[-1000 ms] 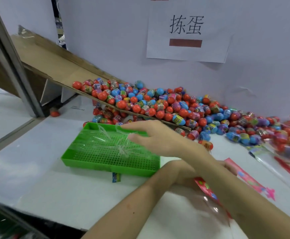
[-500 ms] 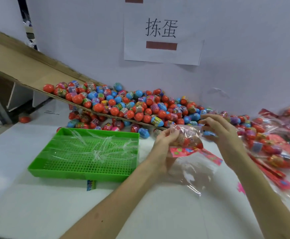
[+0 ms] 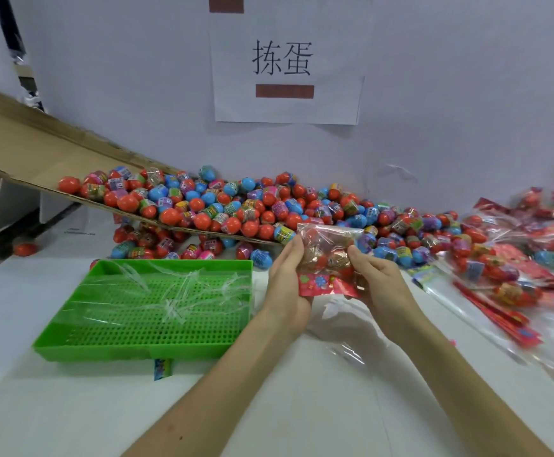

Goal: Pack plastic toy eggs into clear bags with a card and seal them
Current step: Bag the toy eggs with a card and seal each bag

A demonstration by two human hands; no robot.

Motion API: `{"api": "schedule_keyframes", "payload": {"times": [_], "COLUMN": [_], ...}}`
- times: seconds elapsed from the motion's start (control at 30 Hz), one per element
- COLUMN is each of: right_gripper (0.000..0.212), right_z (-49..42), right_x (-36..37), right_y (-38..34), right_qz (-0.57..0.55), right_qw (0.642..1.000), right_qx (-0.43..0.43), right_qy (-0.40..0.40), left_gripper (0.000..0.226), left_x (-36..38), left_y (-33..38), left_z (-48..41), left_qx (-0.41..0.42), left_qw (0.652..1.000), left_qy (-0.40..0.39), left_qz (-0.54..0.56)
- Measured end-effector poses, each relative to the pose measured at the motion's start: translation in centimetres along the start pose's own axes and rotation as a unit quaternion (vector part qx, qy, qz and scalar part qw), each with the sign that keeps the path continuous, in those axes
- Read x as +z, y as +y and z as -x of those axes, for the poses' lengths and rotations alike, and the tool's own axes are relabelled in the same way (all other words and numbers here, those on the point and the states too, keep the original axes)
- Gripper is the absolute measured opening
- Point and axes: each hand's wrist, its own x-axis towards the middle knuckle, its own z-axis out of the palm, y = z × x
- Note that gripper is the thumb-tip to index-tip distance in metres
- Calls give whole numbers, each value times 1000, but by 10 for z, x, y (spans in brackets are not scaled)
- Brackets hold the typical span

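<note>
Clear bag (image 3: 326, 249) held up; left hand (image 3: 285, 285) grips side; right hand (image 3: 379, 285) pinches edge.

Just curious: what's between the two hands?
A clear bag of eggs with a red card, held by left hand and right hand, in the head view.

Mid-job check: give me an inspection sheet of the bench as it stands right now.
Surface: white table.
Job's things: bag with eggs and red card, held up; egg pile at the foot of the ramp; packed bags at right.
Clutter: green tray holding clear strips; stray egg far left.
Hands: left hand and right hand both hold the bag.
Cables: nothing seen.
Surroundings: paper sign on wall.
</note>
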Motion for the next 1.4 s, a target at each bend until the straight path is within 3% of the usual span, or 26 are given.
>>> {"api": "schedule_keyframes", "payload": {"times": [0.23, 0.33, 0.47, 0.53, 0.63, 0.67, 0.73, 0.8, 0.9, 1.03, 1.2, 1.4], "right_gripper": [34, 33, 19, 18, 37, 40, 24, 8, 19, 14, 10, 15], "right_z": [1, 3, 3, 2, 4, 3, 2, 4, 5, 6, 6, 6], "right_x": [-3, -1, -1, -3, -2, -2, -2, -1, 3, 10, 9, 6], "right_y": [-2, -3, -2, 0, -1, 0, 2, 2, 6, 8, 7, 9], "right_qz": [-145, -224, -279, -272, -271, -247, -119, 17, 83, 55, 23, 46], "right_qw": [983, 966, 945, 942, 944, 956, 989, 988, 977, 989, 994, 993], "right_qx": [96, 114, 167, 193, 187, 156, 44, -70, -136, -94, -37, -44], "right_qy": [-65, -65, -43, -34, -23, 1, 78, 136, 140, 96, 104, 100], "left_gripper": [42, 58, 54, 52, 46, 46, 43, 39, 34, 29, 30, 32], "left_x": [0, 1, 0, 0, 0, 0, -1, -1, -2, -4, -4, -4], "left_y": [4, 3, 1, -1, -3, -2, -2, -2, -4, 0, -2, -4], "left_z": [1, 1, 0, 0, 1, 1, -1, -1, 0, 0, 3, 2], "left_qx": [-3, -14, -15, -20, -24, -23, -13, -5, 9, 35, 37, 35], "left_qw": [999, 999, 999, 999, 999, 999, 1000, 1000, 1000, 999, 998, 997], "left_qy": [-35, -40, -41, -40, -33, -30, -24, -21, -7, 8, 7, 18], "left_qz": [38, 32, 22, 9, -11, -8, -2, -5, -7, -26, -48, -61]}}
